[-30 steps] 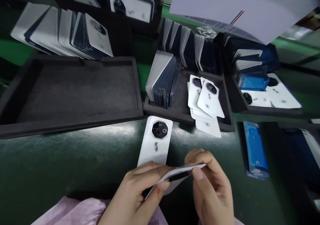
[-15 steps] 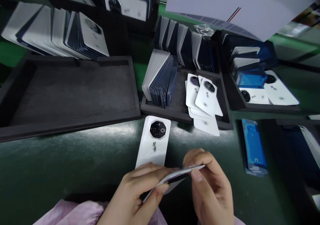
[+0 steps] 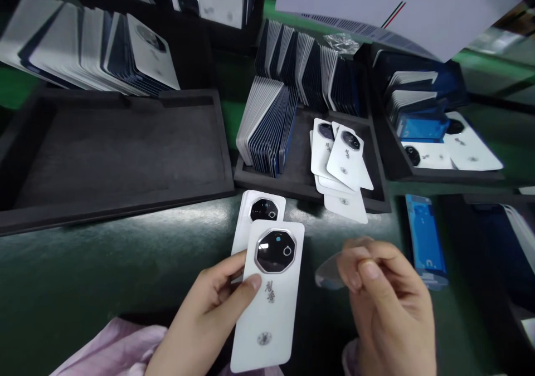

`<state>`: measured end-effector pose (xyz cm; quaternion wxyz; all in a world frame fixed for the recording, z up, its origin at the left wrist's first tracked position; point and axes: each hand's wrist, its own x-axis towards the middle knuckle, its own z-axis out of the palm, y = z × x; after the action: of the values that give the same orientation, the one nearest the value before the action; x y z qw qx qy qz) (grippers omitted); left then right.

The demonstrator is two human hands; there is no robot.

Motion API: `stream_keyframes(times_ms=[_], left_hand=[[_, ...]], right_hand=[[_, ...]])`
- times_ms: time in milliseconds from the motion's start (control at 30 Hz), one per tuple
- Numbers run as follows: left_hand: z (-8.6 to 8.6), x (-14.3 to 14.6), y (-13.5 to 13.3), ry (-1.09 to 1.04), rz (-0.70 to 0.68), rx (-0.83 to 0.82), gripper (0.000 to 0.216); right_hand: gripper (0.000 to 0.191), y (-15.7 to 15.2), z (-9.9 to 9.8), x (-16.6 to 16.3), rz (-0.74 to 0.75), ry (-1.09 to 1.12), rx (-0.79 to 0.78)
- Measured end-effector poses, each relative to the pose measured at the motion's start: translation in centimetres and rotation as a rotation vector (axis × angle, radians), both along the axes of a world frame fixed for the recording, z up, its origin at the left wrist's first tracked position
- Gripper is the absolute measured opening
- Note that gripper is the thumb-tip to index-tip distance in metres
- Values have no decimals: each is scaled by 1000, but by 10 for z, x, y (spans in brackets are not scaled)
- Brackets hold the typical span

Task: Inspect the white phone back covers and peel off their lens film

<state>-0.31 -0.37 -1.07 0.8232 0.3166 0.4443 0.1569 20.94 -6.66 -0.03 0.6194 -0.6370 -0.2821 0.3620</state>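
presently, through the head camera, i see the left hand (image 3: 209, 303) curled around the left edge of a white panel (image 3: 267, 315), its thumb on the front; the other fingers are mostly hidden behind. this panel is tilted before the body, with its dark window facing up. the right hand (image 3: 387, 298) has its fingertips pinched together on a clear film (image 3: 328, 276), which is blurred, so its outline i cannot trace well. just beyond the held panel is a panel stack (image 3: 264, 210), partly covered; if they touch, i cannot tell. farther, a middle tray (image 3: 292, 189) carries loose panels (image 3: 345, 161), overlapping, so their number is not clear to me. at the top, a pale sheet (image 3: 371, 8) is cut off by the picture's edge, its small print unreadable.
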Motion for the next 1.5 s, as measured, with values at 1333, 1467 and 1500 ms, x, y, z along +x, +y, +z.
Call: stream_keyframes(times_ms=[1333,1467,1500], left_hand=[[7,5,5,-108,12,-40,32],[7,5,4,-122,13,-47,34],[7,4,4,-124,5,-45,35]], right_hand=[[8,4,-3,-13,300,-333,-237],[8,3,-3,-15,292,-404,-217],[9,3,-3,-17,290,-428,-212]])
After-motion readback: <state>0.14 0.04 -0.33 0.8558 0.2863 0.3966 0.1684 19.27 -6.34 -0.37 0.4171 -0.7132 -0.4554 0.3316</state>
